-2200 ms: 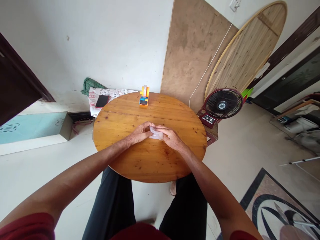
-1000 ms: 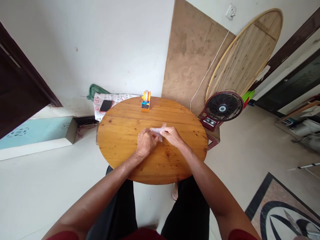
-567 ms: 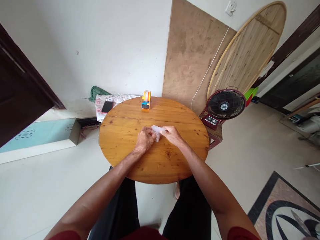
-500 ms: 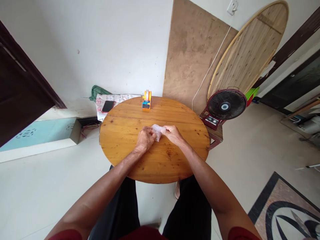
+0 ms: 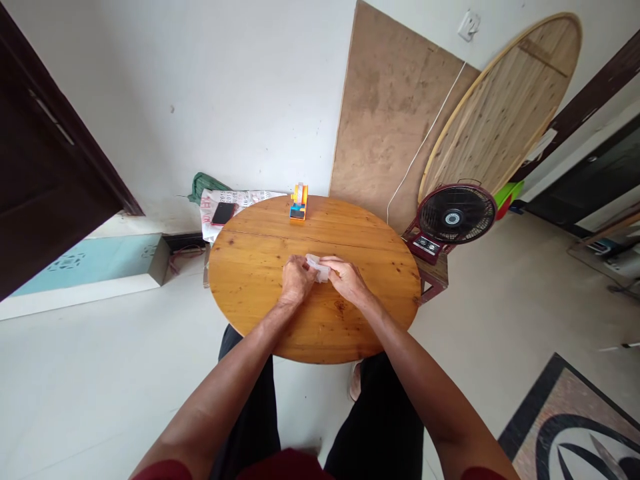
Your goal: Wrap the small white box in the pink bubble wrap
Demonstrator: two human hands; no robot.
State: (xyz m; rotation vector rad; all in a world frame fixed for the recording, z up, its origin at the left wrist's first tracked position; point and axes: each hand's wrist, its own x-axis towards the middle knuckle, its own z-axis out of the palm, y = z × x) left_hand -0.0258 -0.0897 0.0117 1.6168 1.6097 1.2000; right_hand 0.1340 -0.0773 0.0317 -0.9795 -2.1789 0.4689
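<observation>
A small, whitish, translucent packet [image 5: 320, 269] lies between my two hands over the middle of the round wooden table [image 5: 260, 300]. My left hand [image 5: 297, 277] pinches its left side with bent fingers. From the right, my right hand [image 5: 346, 276] grips the packet's other side, the fingers stretched across its top edge and the thumb below. Fingers cover part of the packet, and what is inside cannot be made out. An orange and blue tape dispenser [image 5: 299, 203] stands at the table's far edge.
Behind the table's left edge, a dark phone [image 5: 223, 213] rests on printed white paper or cloth [image 5: 207, 200]. A dark red fan [image 5: 455, 215] stands on a stool [image 5: 434, 272] at the right. A round wooden board [image 5: 505, 100] leans against the wall.
My right hand's fingers have stretched out over the packet, which now looks flatter and wider between both hands. The whole view has shifted slightly.
</observation>
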